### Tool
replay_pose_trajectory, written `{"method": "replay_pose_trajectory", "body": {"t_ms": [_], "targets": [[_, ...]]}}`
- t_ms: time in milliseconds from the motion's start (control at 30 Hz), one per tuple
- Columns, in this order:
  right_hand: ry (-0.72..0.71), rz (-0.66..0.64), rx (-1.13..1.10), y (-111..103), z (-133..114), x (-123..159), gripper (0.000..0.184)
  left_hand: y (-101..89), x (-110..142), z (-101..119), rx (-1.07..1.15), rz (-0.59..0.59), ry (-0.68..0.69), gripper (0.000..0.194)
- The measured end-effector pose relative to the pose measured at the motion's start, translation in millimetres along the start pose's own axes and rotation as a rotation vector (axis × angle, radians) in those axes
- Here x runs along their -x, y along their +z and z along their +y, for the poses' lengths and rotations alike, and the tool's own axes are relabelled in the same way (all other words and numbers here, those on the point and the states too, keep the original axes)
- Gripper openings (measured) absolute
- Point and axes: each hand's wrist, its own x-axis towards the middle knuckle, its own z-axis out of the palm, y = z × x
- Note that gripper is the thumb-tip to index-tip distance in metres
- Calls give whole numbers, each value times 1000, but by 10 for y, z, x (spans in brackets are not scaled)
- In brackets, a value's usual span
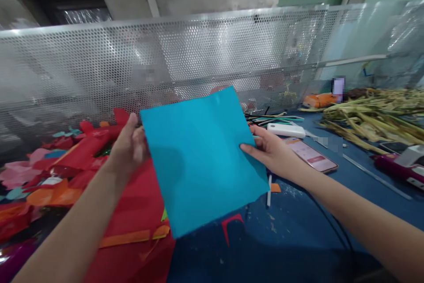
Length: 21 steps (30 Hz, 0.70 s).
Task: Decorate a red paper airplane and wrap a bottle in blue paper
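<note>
A roughly square sheet of bright blue paper [202,164] is held up, tilted, above the table. My right hand [266,148] pinches its right edge, thumb on the front and fingers behind. At the left edge is my left hand [129,146], thumb raised apart from the fingers. Those fingers are slightly blurred and bent, and no clear grip on the sheet shows. Under the sheet on the left lies a large red sheet [132,203], with an orange strip [126,238] across it. A red offcut [232,222] lies just below the blue sheet's lower edge.
Red, pink and orange cut pieces [62,164] pile up at left. At right on the blue table [298,230] are a phone [313,155], a white device [285,130], a purple tool [402,170] and dried husks [374,115]. A perforated metal panel [212,53] stands behind.
</note>
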Motion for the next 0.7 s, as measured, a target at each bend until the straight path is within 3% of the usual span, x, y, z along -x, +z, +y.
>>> {"method": "replay_pose_trajectory", "body": {"t_ms": [100, 233, 400, 700], "targets": [[5, 68, 66, 7, 126, -85, 37, 159, 61, -279, 60, -133, -111, 94], [47, 152, 259, 22, 307, -151, 33, 330, 131, -656, 77, -240, -223, 76], [107, 198, 502, 60, 448, -126, 38, 344, 127, -916, 67, -204, -310, 71], [213, 3, 802, -152, 563, -211, 19, 228, 134, -1140, 126, -18, -433, 51]]}}
